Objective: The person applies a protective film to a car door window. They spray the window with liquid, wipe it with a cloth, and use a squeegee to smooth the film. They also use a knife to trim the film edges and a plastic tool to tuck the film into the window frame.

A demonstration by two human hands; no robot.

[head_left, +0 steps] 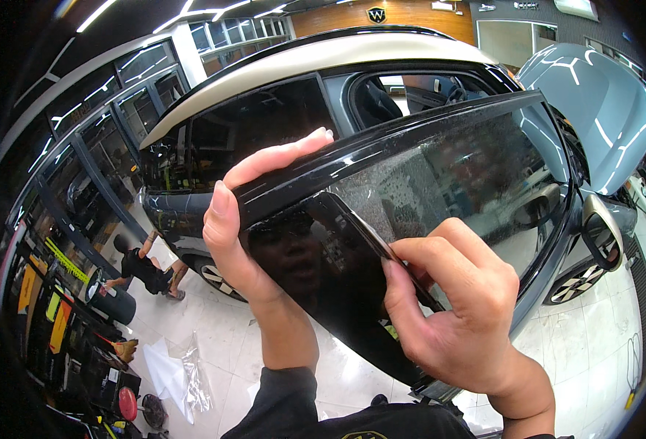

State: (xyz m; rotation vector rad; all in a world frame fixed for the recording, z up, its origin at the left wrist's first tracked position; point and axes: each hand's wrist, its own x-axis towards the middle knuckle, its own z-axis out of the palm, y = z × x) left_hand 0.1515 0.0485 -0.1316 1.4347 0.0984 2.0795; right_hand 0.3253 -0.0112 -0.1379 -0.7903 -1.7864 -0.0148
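A car door point(411, 150) with a black window frame stands open in front of me. My left hand point(244, 234) is closed on the frame's upper rear corner, thumb on the near side and fingers along the top edge. Between finger and thumb, my right hand point(458, 307) pinches the lifted edge of dark window film point(301, 256). That edge slants down across the pane. Glossy and nearly black, the film lies to the left of it. To the right, the bare glass point(447, 179) looks wet and mottled. My right fingertips are partly hidden.
Behind the door is the dark car with a cream roof point(337, 55); its blue-grey hood point(594, 110) is raised. A side mirror point(602, 230) juts out at right. Far left, a person point(151, 271) bends beside a black bin point(111, 301). Clear plastic point(195, 377) lies on the floor.
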